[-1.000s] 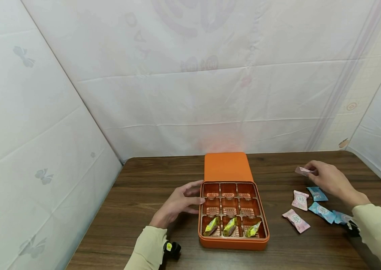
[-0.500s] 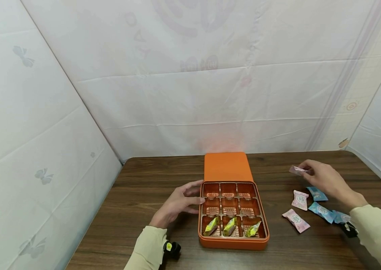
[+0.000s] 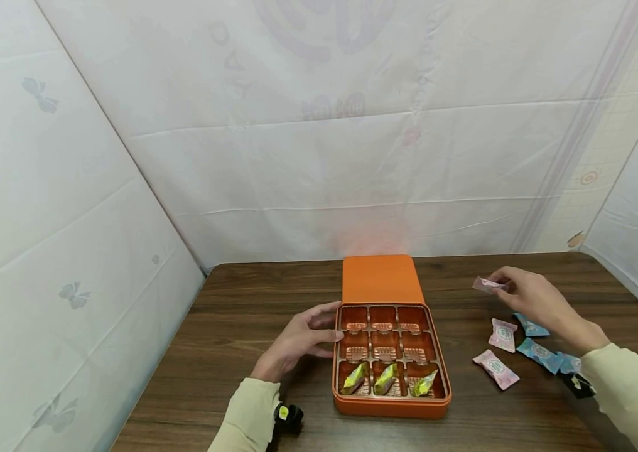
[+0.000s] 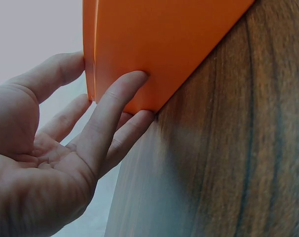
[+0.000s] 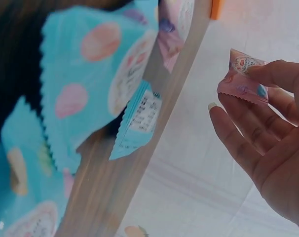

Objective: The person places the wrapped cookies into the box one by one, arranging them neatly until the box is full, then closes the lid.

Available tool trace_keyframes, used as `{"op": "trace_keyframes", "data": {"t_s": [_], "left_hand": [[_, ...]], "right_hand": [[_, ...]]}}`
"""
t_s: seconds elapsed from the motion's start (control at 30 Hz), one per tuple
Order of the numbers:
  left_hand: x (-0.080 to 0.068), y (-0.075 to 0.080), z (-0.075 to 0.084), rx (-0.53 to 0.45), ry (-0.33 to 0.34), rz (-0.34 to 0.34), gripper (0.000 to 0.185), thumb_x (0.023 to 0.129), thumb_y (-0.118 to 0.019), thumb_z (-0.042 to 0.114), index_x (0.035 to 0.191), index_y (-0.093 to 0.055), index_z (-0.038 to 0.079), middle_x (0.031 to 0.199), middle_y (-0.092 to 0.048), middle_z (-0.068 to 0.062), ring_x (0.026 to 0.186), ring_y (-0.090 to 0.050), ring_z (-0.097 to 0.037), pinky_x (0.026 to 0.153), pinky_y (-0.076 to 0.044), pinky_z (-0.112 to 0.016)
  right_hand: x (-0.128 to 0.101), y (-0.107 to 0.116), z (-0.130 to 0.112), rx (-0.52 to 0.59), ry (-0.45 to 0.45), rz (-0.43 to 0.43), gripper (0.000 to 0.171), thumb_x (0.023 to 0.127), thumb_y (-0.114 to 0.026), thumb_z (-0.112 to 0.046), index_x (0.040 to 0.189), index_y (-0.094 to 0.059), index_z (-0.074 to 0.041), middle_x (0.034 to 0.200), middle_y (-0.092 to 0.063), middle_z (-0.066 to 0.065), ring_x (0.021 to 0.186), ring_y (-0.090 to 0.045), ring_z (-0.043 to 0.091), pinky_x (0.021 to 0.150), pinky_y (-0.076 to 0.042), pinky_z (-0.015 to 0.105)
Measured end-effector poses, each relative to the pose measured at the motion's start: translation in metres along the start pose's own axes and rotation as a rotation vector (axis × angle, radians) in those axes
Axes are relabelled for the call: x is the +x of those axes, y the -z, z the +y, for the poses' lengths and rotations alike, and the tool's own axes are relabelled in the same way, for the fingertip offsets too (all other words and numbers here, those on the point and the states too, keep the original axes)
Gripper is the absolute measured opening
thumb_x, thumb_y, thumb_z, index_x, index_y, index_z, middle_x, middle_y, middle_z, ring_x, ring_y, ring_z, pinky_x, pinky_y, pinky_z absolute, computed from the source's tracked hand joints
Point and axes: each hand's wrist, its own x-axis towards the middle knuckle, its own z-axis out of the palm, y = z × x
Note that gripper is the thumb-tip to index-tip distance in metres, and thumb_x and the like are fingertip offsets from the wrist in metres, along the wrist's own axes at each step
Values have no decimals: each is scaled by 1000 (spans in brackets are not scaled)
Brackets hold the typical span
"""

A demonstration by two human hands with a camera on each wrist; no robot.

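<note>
Right hand [image 3: 528, 296]: we see it pinch a pink candy packet [image 3: 487, 285] at its fingertips, the grip holding that packet raised above the tabletop [image 3: 240, 326], right of the orange box [image 3: 390, 402].
Left hand [image 3: 296, 342]: the grip is wide, straight fingers resting against the box's left wall (nothing held).
Box: open, lid lying behind it; three yellow-green candies [image 3: 385, 378] fill its nearest row.
Loose candies: we count two pink packets [image 3: 497, 351] and some blue packets [image 3: 539, 351] on the tabletop below the right hand.
</note>
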Motion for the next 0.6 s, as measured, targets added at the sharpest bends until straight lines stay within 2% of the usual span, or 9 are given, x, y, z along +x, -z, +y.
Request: {"op": "trace_keyframes", "data": {"t_s": [0.13, 0.4, 0.6], "left_hand": [[0, 0, 0, 4, -1, -1, 69, 98, -79, 8, 160, -50, 10, 152, -54, -24, 113, -72, -35, 82, -64, -52], [0, 0, -1, 5, -2, -1, 69, 98, -79, 9, 160, -50, 11, 152, -55, -23, 113, -72, -35, 82, -64, -52], [0, 0, -1, 9, -4, -5, 68, 98, -79, 8, 160, -50, 11, 151, -55, -23, 113, -72, -35, 82, -64, -52]], "right_hand": [[-1, -1, -6, 12, 8, -15, 16, 97, -77, -3, 112, -72, -3, 100, -75, 9, 83, -73, 25, 68, -60, 46], [1, -5, -17, 19, 40, -8, 15, 95, -79, -2, 108, -73, -5, 96, -74, 2, 79, -70, 18, 65, -59, 37], [3, -6, -26, 41, 58, -13, 18, 94, -79, 0, 110, -73, -4, 97, -74, 3, 80, -71, 20, 65, -60, 37]]}}
